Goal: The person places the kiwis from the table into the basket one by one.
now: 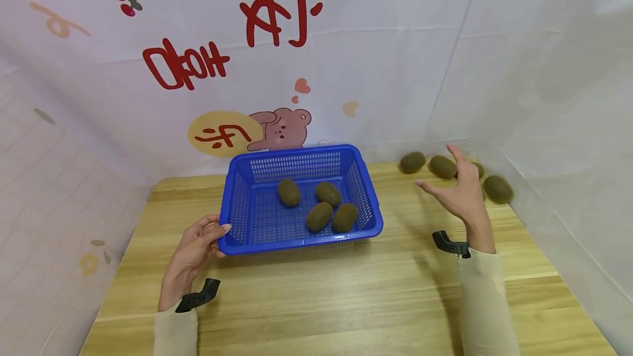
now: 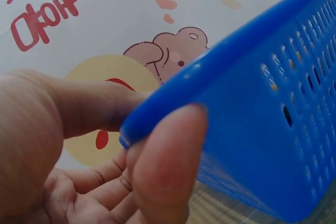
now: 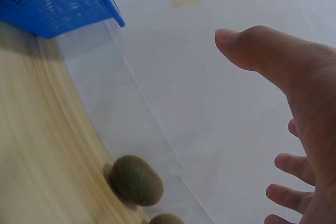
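Observation:
A blue plastic basket [image 1: 301, 243] with slotted sides stands toward the back of the table. Inside it, mostly to the right, lie several brown fuzzy kiwis [image 1: 318, 216]. My left hand [image 1: 195, 246] grips the rim at the near left corner; in the left wrist view the thumb [image 2: 170, 161] presses on the basket's wall. Over at the right, my right hand [image 1: 465, 194] is held with thumb and fingers spread wide and nothing between them. Close by it, more loose kiwis [image 1: 412, 162] lie along the back right corner, some partly hidden behind the hand.
The wooden table [image 1: 316, 301] meets a white printed cloth [image 1: 395, 70] at the back and on both sides. Each wrist carries a black strap mount [image 1: 451, 243].

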{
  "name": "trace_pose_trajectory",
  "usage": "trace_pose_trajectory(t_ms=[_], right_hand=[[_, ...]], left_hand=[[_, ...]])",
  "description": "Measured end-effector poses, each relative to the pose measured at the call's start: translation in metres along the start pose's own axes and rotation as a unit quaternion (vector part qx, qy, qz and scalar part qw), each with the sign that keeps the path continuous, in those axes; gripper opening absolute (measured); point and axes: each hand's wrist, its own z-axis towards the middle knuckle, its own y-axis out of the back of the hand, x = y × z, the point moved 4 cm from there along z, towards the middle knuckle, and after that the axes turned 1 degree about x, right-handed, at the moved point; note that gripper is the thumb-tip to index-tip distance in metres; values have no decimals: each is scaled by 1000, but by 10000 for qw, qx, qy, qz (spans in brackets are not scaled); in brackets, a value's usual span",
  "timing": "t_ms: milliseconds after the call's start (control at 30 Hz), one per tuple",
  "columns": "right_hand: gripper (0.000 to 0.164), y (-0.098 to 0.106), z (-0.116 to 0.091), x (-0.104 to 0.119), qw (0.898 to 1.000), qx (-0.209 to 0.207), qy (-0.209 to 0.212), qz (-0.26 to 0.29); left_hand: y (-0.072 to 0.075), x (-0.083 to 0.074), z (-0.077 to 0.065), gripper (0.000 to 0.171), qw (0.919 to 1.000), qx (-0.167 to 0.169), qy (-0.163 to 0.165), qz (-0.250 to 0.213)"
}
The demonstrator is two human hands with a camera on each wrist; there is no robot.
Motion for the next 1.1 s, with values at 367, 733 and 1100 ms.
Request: trace_pose_trajectory(t_ms=[367,733,1100], right_hand=[[110,23,-10,-43,9960,20,-887,-115],[115,30,-17,-77,9895,141,-1425,-197],[117,25,-24,-105,9798,579,-1888,-318]], left_hand=[[-2,0,3,41,10000,43,-3,-36],[-2,1,2,36,9998,100,-14,-143],[0,2,1,35,9998,118,-40,-162]])
